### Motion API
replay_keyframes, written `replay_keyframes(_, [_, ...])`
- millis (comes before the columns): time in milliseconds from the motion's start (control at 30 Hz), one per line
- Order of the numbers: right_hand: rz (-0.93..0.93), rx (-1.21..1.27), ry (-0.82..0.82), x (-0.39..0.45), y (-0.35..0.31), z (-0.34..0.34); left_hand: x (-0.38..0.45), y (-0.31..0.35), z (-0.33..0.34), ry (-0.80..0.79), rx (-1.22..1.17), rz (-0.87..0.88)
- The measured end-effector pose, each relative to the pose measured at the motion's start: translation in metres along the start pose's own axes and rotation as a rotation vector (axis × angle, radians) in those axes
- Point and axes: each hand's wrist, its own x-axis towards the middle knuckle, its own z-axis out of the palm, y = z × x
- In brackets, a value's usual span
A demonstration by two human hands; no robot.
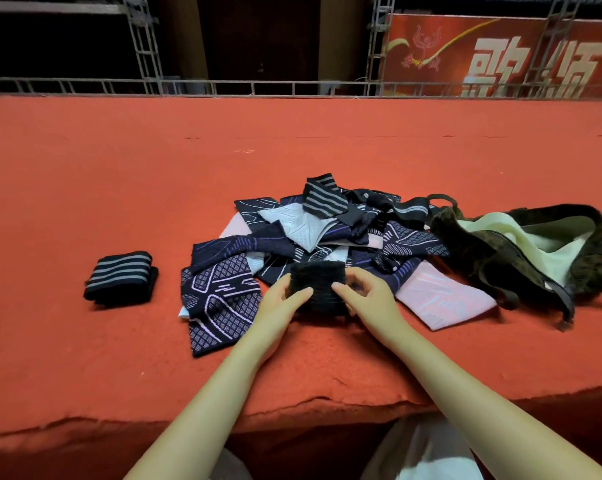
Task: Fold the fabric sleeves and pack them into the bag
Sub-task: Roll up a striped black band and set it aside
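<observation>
only readable text: red banner [500,53] behind the metal truss [375,46], top right. large pale chinese characters, first reads 歌, second looks like 颂, partly cut by the railing [292,87]. small emblem at its left, caption too blurred to read.

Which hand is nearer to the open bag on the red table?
Right. The right hand grips the black sleeve on the side toward the bag; the left hand grips its far side.

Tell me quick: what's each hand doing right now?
Left hand: holding the black sleeve, thumb on top.
Right hand: holding the same sleeve's other side.
</observation>
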Motion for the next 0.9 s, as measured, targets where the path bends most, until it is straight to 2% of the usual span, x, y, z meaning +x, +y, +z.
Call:
replay_keyframes(100, [-0.015, 0.025, -0.018, 0.014, -0.026, 0.027, -0.01, 0.024, -0.021, 0.144, -0.049, -0.051])
replay_keyframes(167, [-0.075, 0.068, -0.034, 0.027, -0.047, 0.048, -0.011, 0.045, -0.042, 0.245, -0.222, -0.124])
replay_keyframes(267, [-0.178, 0.15, -0.128, 0.044, -0.08, 0.086, -0.008, 0.079, -0.085, 0.266, -0.492, -0.257])
replay_keyframes(333, [-0.176, 0.188, -0.203, 0.053, -0.098, 0.114, -0.007, 0.094, -0.111, 0.256, -0.541, -0.202])
replay_keyframes(400, [-0.173, 0.174, -0.212, 0.061, -0.109, 0.142, -0.005, 0.102, -0.132, 0.304, -0.371, -0.107])
replay_keyframes(467, [-0.212, 0.105, -0.176, 0.069, -0.113, 0.17, -0.004, 0.104, -0.153, 0.457, -0.11, -0.031])
replay_keyframes(567, [-0.25, 0.032, -0.16, 0.076, -0.116, 0.211, -0.002, 0.105, -0.187, 0.584, 0.186, 0.071])
replay_keyframes(633, [-0.204, -0.006, -0.16, 0.082, -0.116, 0.237, 0.0, 0.104, -0.208, 0.643, 0.377, 0.149])
replay_keyframes(733, [-0.041, 0.012, -0.184, 0.093, -0.113, 0.273, 0.005, 0.101, -0.24, 0.758, 0.613, 0.217])
replay_keyframes(800, [0.064, -0.007, -0.239, 0.1, -0.106, 0.291, 0.012, 0.088, -0.268, 0.78, 0.772, 0.145])
replay_keyframes(900, [0.126, -0.286, -0.332, 0.099, -0.083, 0.318, 0.017, 0.05, -0.297, 0.636, 1.15, -0.284])
